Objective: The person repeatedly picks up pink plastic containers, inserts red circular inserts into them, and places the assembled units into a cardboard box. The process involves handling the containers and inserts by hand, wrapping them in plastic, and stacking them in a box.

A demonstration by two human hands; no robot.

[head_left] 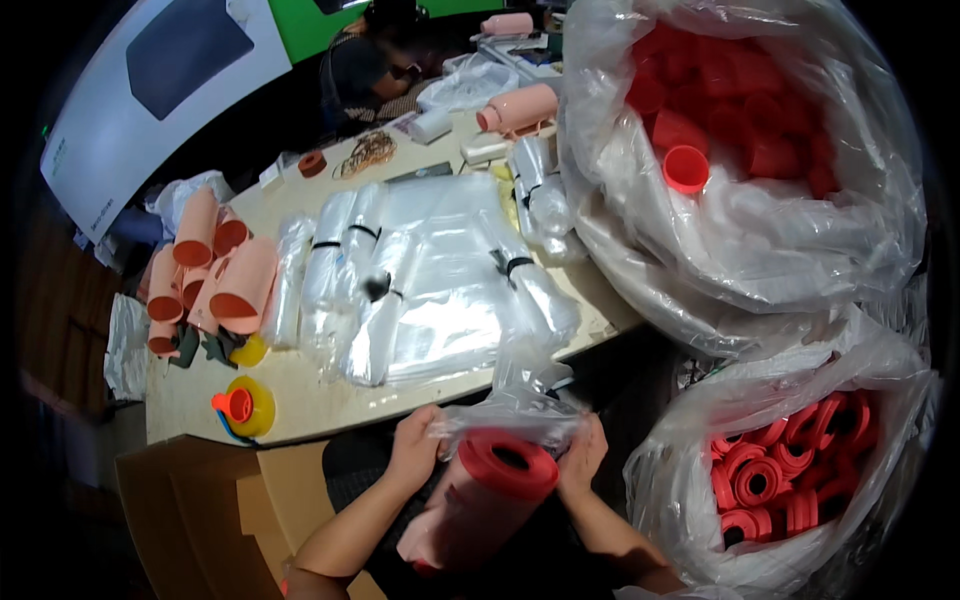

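My left hand [415, 447] pinches one edge of a clear plastic bag [515, 412]. The opposite edge is gripped by my right hand [583, 452], so the film is stretched between them. Just below the bag, between my forearms, a pink cylinder [465, 515] leans with its red ring-shaped top [510, 465] toward the table; a dark hole shows in the ring's middle. The far end of the bag reaches the table's front edge. Whether the film covers part of the red top, I cannot tell.
Stacked clear bags [440, 270] with black ties cover the table's middle. Pink cylinders [245, 285] and a yellow bottle [258, 405] stand left. An open cardboard box [200, 510] is lower left. Plastic sacks hold red cups [686, 170] and red rings [757, 482]. A person [365, 75] sits beyond.
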